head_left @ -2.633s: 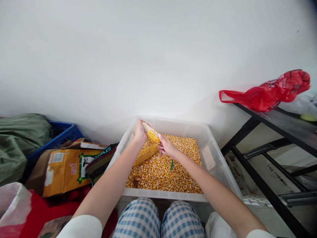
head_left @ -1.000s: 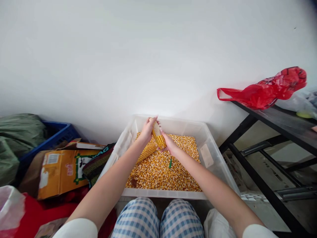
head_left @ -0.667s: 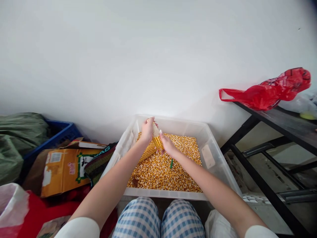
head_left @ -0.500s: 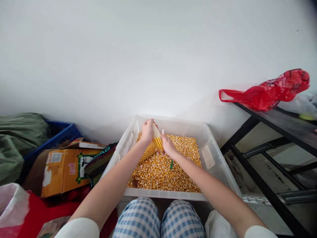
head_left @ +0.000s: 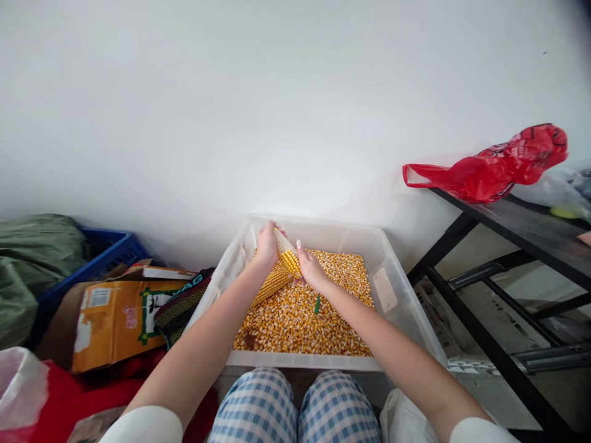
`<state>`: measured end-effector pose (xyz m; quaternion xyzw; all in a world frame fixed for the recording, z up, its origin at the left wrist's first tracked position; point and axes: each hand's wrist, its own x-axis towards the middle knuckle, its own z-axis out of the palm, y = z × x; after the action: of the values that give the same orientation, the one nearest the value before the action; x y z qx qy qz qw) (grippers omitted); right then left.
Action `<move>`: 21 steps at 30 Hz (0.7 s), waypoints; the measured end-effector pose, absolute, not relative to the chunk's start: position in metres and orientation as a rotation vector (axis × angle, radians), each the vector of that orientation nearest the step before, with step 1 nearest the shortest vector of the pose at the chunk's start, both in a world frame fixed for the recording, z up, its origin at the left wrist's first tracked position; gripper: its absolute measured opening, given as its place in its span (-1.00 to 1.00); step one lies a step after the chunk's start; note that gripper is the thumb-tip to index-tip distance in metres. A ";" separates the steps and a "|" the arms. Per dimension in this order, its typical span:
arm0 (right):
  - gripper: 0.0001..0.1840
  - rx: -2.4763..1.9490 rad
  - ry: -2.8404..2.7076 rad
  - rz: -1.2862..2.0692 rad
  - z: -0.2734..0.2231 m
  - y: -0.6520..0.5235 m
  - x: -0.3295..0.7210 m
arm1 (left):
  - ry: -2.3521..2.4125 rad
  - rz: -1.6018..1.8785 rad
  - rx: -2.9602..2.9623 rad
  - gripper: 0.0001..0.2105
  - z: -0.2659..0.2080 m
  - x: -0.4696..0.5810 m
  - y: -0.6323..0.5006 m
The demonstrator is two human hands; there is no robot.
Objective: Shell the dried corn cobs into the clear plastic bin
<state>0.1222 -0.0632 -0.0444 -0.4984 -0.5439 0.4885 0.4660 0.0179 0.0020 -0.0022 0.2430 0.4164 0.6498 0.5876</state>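
Observation:
Between my two hands is a corn cob (head_left: 288,255), pale and stripped toward its upper end, with yellow kernels left on the lower part. My left hand (head_left: 267,245) is closed around the upper end. At the lower end, my right hand (head_left: 312,267) grips the cob with its thumb raised along the side. Under them stands a clear plastic bin (head_left: 406,289) with a deep layer of loose corn kernels (head_left: 305,326). Another ear of corn (head_left: 271,284), full of kernels, lies on the layer below my left hand. A small green object (head_left: 317,304) rests on the kernels.
At left are an orange cardboard box (head_left: 115,326), a blue crate (head_left: 113,252) with a green sack (head_left: 37,258), and a mesh bag (head_left: 180,311). A black metal-framed table (head_left: 521,227) carrying a red plastic bag (head_left: 489,172) stands right. Behind the bin rises a white wall (head_left: 295,111).
The view has shifted slightly. Both hands still hold the cob, and my right thumb sits a little higher along it.

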 end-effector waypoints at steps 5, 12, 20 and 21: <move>-0.47 -1.085 -1.455 1.360 -0.038 -0.064 0.126 | 0.942 1.563 0.526 -0.88 -0.006 0.010 0.010; -0.40 -1.248 -1.413 1.238 -0.041 -0.066 0.121 | 0.962 1.513 0.482 -0.91 -0.007 0.009 0.010; -0.52 -1.045 -1.479 1.370 -0.034 -0.066 0.125 | 0.964 1.543 0.433 -0.90 0.001 0.000 0.010; -0.50 -1.099 -1.493 1.308 -0.035 -0.066 0.124 | 0.964 1.545 0.431 -0.90 0.002 0.000 0.009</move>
<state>0.1240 -0.0659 -0.0354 -0.4390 -0.5963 0.5225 0.4228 0.0003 0.0093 0.0016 0.1854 0.4145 0.6646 0.5934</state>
